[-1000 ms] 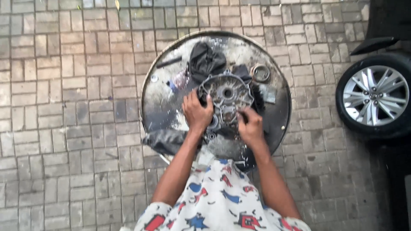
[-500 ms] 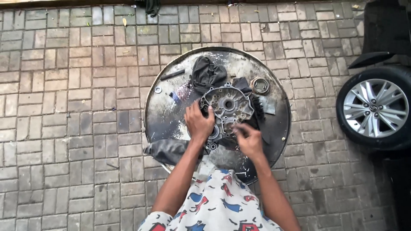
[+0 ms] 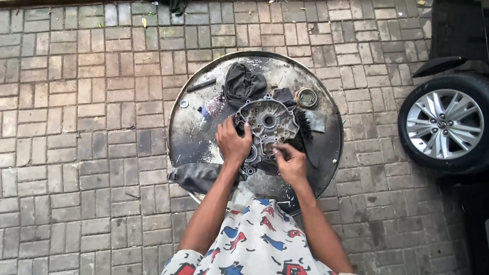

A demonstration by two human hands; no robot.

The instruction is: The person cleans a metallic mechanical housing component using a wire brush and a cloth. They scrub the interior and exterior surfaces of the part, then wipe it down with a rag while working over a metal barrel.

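Observation:
A grey metal engine casing (image 3: 268,122) with a round central hole lies in a big round metal tray (image 3: 193,137) on the paving. My left hand (image 3: 233,143) grips the casing's left edge. At the casing's lower right edge is my right hand (image 3: 290,163), its fingers pinched together there; what they pinch is too small to tell. Dark cloths (image 3: 243,82) lie behind and to the right of the casing.
A grey rag (image 3: 196,175) hangs over the tray's near left rim. A metal ring (image 3: 306,97), a dark rod (image 3: 201,85) and a small washer (image 3: 183,104) lie in the tray. A car wheel (image 3: 445,125) stands at the right on the brick paving (image 3: 76,153).
My right hand has slid from the casing's right side down to its lower right edge. The left hand stays on the left edge. The view has tilted, so the tray sits lower.

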